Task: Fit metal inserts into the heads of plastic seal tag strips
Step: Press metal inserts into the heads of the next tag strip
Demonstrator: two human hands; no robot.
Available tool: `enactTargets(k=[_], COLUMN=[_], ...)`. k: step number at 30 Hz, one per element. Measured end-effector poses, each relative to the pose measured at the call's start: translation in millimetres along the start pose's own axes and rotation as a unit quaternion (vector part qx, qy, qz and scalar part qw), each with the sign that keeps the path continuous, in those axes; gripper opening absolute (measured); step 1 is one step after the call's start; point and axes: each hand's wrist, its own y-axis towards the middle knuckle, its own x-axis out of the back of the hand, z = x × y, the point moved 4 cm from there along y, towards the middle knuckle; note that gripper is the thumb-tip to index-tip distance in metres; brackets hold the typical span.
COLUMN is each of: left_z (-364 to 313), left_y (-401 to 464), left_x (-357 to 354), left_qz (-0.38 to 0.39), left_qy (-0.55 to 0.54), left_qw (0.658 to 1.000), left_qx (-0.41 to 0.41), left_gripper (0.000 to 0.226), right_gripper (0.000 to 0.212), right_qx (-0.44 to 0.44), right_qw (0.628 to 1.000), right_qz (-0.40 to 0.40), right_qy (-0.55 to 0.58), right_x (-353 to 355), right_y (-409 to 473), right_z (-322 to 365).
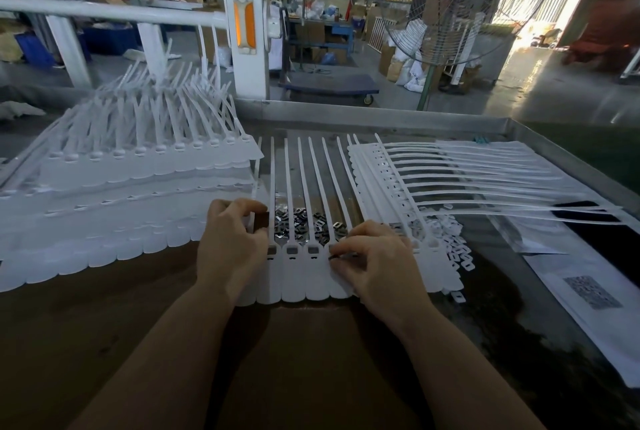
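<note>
Both hands sit on the joined row of seal tag strips [301, 270] at centre near — right hand [375, 265] has its grip closed in a pinch, thumb and forefinger on a small dark metal insert [335, 257] right at the head of the strip on the row's right side. Left hand [232, 246] has fingers curled, pinching at the row's left end near a small dark block [260, 221] (can't tell what exactly it holds there).

Three heads between the hands show grey squares in their slots [293, 250] — inserts look seated. Strip tails run away from the camera, fanned slightly.

Loose metal inserts [301, 225] lie in a heap under the tails, just beyond the heads, between the two hands.

Left: a tall stack of strip rows [138, 166], tails sticking up and away. Right: a flatter stack of strips [450, 173] with tails pointing right, touching the worked row's right edge. Small white plastic pieces [453, 249] are scattered just right of the right hand.

Everything rests on a dark brown surface [104, 325] with a metal rim [381, 116] along the far side. Printed paper sheet [588, 294] at near right. Beyond the surface — white railing [104, 12], standing fan [460, 7], blue cart [332, 86], workshop floor.
</note>
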Motion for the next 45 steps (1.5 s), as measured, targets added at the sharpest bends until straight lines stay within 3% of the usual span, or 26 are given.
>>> enactTargets(k=[7,23,36,45], left_z=[1.0,2.9,0.6,2.8], left_y=[1.8,1.0,0.0,0.3], left_x=[-0.5,-1.7,-0.2,-1.3], left_qz=[0.004,0.014,0.017,0.018], left_qy=[-0.019,-0.049,-0.076,-0.085], left_qw=[1.0,0.999,0.997,0.996], left_qx=[-0.01,-0.009,-0.009,-0.007], left_gripper=[0.031,0.034,0.036,0.037], right_gripper=[0.011,0.007,0.012,0.003], right_qx=[0.001,0.025,0.007,0.058], right_qw=[1.0,0.998,1.0,0.998], right_qz=[-0.014,-0.043,-0.02,-0.018], right_qy=[0.027,-0.028,0.012,0.017], right_x=[-1.0,-6.7,-3.7,-2.0], right_y=[2.0,0.3,-0.3,-2.1], right_z=[0.2,0.2,-1.4,5.5])
